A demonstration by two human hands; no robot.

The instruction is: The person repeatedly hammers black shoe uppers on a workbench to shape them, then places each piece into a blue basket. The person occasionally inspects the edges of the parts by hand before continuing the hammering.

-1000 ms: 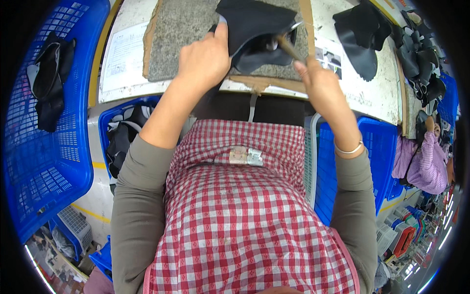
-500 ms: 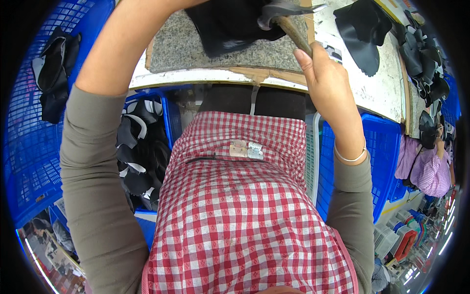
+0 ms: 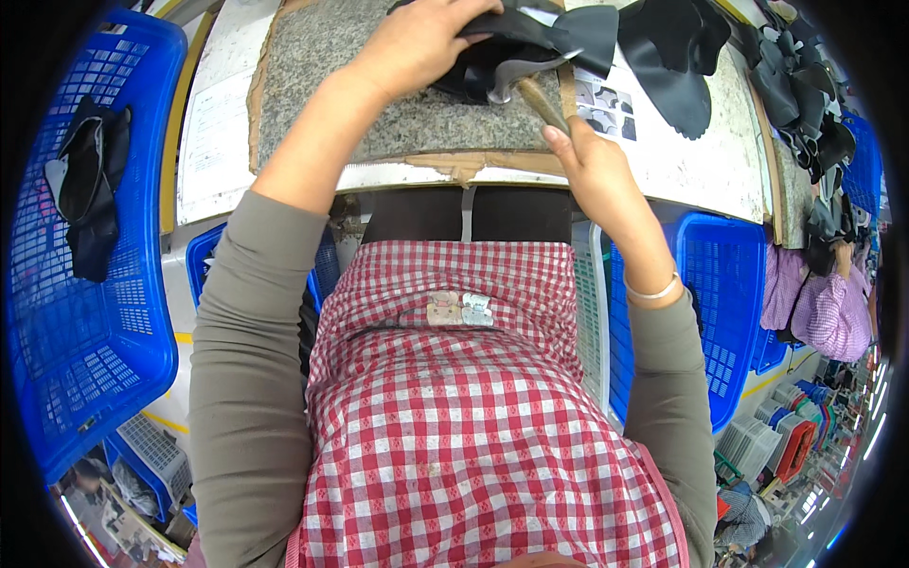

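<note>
My right hand is closed round the wooden handle of a hammer. The hammer's metal head, with a thin pointed peen, lies low against a black leather-like piece at the top of the head view. My left hand has its fingers closed on that piece, which is bunched and partly folded above a speckled stone slab. Part of the piece is hidden by my left hand and the upper picture edge. To the right of the hammer, another black shaped piece lies flat on the white table.
A blue basket at the left holds a black shoe-like piece. Blue crates stand below the table on the right. Printed sheets lie on the table. Further right are piled black pieces and a person in a pink checked top.
My left hand has come into view and moved right, onto the black piece, which was spread flatter before. The hammer has lowered against it. The whole view has shifted, showing more of the left basket.
</note>
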